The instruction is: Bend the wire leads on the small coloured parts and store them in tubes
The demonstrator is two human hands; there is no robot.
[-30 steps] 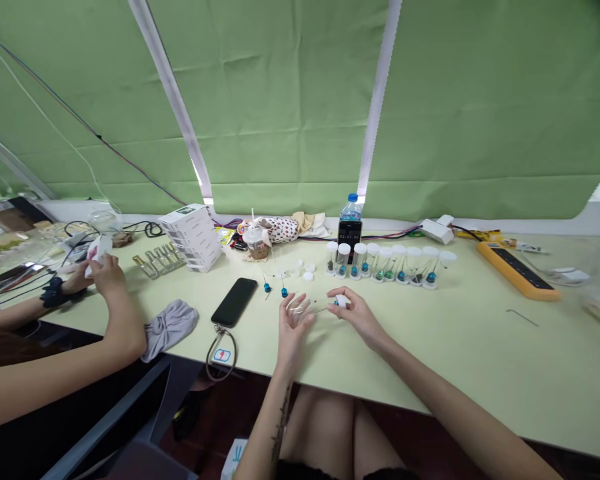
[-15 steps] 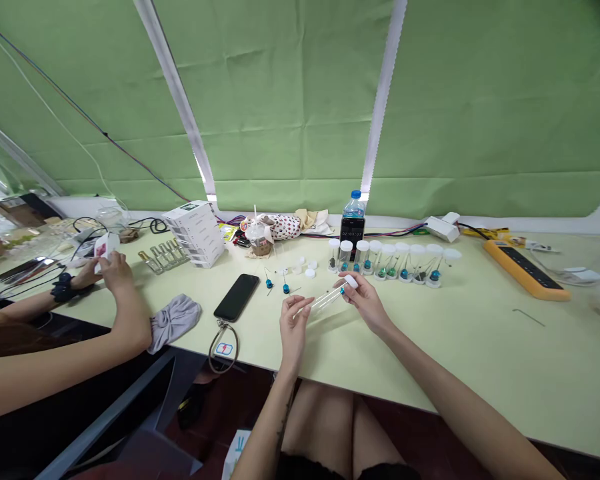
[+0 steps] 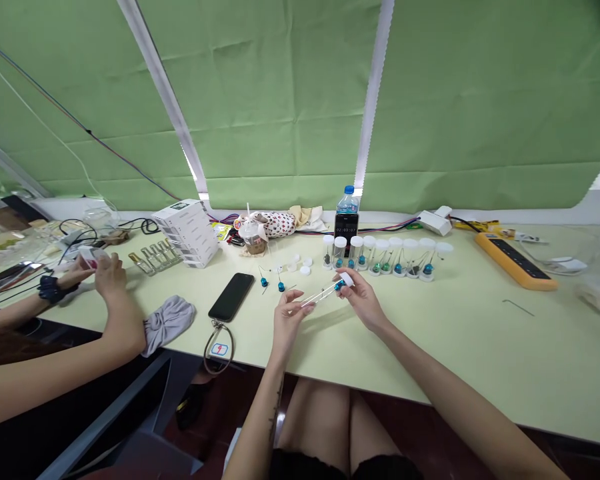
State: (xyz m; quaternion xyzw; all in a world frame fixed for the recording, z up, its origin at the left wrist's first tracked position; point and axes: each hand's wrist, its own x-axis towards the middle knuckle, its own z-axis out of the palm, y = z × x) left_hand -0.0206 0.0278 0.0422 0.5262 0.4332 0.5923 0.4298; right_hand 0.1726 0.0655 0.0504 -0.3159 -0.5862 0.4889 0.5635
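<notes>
Pinched by the left hand (image 3: 287, 319) and, near its white cap (image 3: 347, 280), by the right hand (image 3: 363, 303), a clear tube (image 3: 322, 294) hangs above the table (image 3: 430, 340), with a row of filled, capped tubes (image 3: 381, 256) apparently finished behind and two blue pieces (image 3: 281, 287) left lying loose.

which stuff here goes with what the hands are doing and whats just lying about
Likely in use:
clear tube and white cap, held by left hand and right hand
blue pieces with wires
row of capped tubes
loose white pieces

Apparently lying about:
dark phone
grey cloth
drink cup
bent rod
</notes>
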